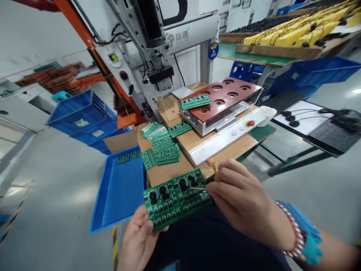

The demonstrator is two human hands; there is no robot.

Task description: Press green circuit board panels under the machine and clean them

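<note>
A green circuit board [176, 201] with round black parts along its upper half is held up, tilted, above my lap. My left hand [143, 235] pinches its lower left corner between thumb and fingers. From the right, my right hand [239, 192] grips a thin, light-coloured stick [198, 188], whose tip lies over the board near a black part. Behind the board, a loose pile of similar green boards [163, 143] covers the cardboard-topped bench [158, 177]. One more board [196, 101] rests on the left edge of a reddish-brown fixture plate [222, 94] with round recesses.
A blue tray [121, 192] holding several small boards stands at the left, near stacked blue crates [84, 116]. A machine head [160, 75] hangs over the bench. A white control bar with a red button [250, 123] runs along the front; black cables [338, 116] lie right.
</note>
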